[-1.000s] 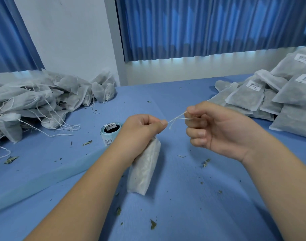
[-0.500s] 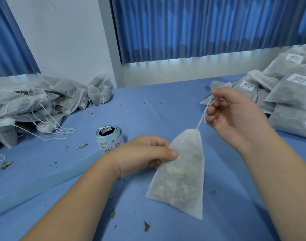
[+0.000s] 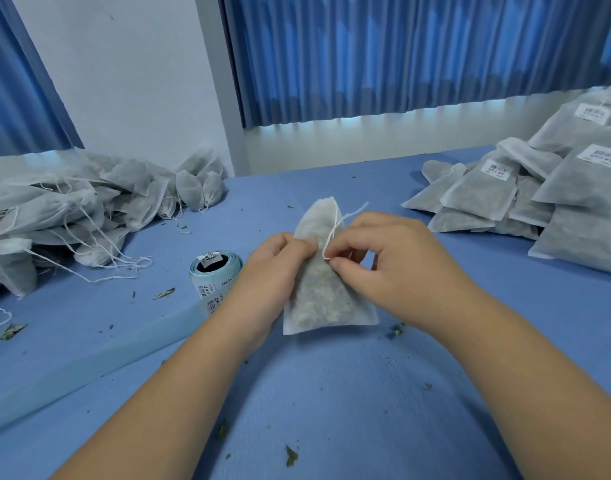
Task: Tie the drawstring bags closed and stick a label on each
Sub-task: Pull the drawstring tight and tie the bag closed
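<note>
A white mesh drawstring bag (image 3: 323,299) filled with dried herbs lies on the blue table in front of me, its neck pointing away. My left hand (image 3: 274,268) grips the bag's left edge near the neck. My right hand (image 3: 383,258) pinches the white drawstring (image 3: 333,230) against the bag's front; the string loops up to the neck and its loose ends trail right. A roll of labels (image 3: 214,277) stands just left of my left hand.
A heap of unlabelled bags (image 3: 72,213) with trailing strings fills the left of the table. Labelled bags (image 3: 539,195) are stacked at the right. Dried leaf crumbs are scattered over the blue table (image 3: 332,393). A translucent strip (image 3: 89,355) lies lower left.
The bag, hanging by its string from my raised right hand, now lies on the table. My right hand has come down onto it with the string, and my left hand has shifted up to the neck.
</note>
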`<state>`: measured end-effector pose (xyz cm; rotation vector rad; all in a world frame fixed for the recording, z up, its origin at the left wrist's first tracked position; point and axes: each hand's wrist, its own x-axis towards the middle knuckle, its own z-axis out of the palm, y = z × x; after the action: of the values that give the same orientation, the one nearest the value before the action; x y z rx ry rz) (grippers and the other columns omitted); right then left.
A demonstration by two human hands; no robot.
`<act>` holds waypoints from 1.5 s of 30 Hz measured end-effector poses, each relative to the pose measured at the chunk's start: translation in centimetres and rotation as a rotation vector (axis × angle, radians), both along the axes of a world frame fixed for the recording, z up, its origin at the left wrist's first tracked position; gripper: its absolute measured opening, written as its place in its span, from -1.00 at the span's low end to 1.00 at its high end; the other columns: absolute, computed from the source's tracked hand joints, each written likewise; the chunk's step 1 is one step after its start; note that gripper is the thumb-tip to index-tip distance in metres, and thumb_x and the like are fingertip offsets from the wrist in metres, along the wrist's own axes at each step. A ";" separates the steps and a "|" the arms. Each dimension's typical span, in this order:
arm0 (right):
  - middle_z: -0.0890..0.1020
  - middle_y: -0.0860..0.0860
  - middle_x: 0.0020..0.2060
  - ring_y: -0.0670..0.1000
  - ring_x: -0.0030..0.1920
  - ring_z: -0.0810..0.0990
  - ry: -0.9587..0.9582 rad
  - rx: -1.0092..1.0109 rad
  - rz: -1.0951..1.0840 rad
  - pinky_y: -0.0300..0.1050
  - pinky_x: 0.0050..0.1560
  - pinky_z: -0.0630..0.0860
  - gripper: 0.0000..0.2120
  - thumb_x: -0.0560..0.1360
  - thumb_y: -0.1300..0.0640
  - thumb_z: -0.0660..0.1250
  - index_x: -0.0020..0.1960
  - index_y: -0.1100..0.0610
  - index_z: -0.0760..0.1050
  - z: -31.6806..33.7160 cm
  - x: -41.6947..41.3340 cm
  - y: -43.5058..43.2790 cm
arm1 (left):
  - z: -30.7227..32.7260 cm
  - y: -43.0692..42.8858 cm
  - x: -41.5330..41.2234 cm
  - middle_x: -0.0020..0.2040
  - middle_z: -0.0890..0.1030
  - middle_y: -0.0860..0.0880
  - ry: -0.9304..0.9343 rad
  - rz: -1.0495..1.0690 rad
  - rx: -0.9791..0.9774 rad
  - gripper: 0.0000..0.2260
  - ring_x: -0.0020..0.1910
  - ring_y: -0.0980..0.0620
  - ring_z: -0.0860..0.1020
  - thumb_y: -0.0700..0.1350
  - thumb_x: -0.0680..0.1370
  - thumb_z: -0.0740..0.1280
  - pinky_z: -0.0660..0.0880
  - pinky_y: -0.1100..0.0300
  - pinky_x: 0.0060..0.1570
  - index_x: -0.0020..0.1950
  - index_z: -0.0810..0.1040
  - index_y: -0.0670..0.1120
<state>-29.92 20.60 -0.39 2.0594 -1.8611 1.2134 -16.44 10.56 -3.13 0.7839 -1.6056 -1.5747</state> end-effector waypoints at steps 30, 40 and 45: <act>0.51 -0.17 -0.10 -0.12 -0.17 0.44 0.038 0.313 0.069 -0.15 -0.09 0.44 -0.70 0.50 0.08 0.23 0.22 -0.06 0.48 -1.6 7.3 -4.5 | -1.6 1.8 15.2 -0.21 0.62 -0.11 -0.499 0.681 -0.265 -0.85 -0.31 0.04 0.48 -0.07 0.53 0.30 0.39 0.14 -0.29 -0.13 0.57 -0.14; 0.48 -0.22 -0.29 -0.10 -0.05 0.53 -0.096 0.412 0.199 -0.10 -0.02 0.51 -0.86 0.46 0.14 0.23 -0.10 -0.10 0.44 -3.9 12.3 -7.1 | -2.6 1.7 16.3 -0.40 0.53 0.09 -0.398 0.634 -0.245 -0.87 -0.43 0.20 0.44 -0.12 0.51 0.30 0.38 0.33 -0.40 -0.23 0.54 -0.10; 0.58 -0.15 -0.23 -0.27 -0.27 0.48 -0.206 0.353 0.201 -0.43 -0.24 0.37 -0.81 0.47 0.18 0.29 -0.06 -0.13 0.47 -4.3 11.7 -6.7 | -2.5 1.6 16.4 -0.34 0.54 0.08 -0.404 0.619 -0.248 -0.87 -0.34 0.10 0.47 -0.11 0.52 0.30 0.41 0.17 -0.28 -0.20 0.55 -0.11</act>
<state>-18.19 13.86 -4.68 2.4375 -2.1346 1.2592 -0.08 12.20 -5.66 1.3591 -1.5734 -0.7951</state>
